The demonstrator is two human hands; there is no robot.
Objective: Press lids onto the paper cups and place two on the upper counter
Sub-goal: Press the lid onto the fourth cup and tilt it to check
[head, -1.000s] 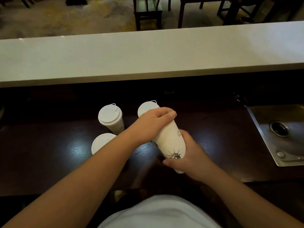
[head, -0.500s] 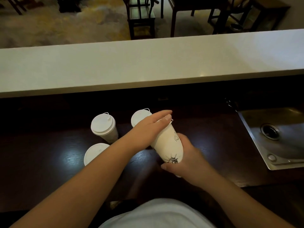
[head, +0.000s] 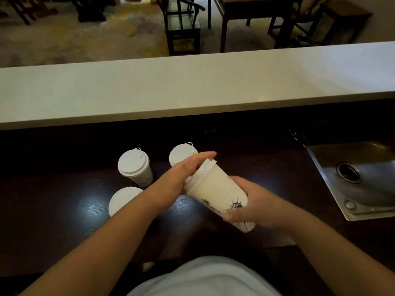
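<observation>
Lidded paper cup (head: 218,189), tilted above the desk (head: 64,210): light, thin-walled, probably crushable; right hand (head: 258,208) wraps its lower body, left hand (head: 188,169) presses straight fingers on the lid (head: 203,171); best gripped mid-wall, gently.

Shirt: we wear a plain white shirt (head: 203,278), seen at the bottom edge.
Arms: our left forearm (head: 106,238) and right forearm (head: 320,242) are bare.
Hands: our left hand (head: 188,169) and right hand (head: 263,206) are bare too.

forearms rise from the lower corners to meet mid-frame: left hand (head: 190,170), fingers straight, presses flat on a cup's (head: 218,189) top; right hand (head: 256,202) curls round its lower end.
</observation>
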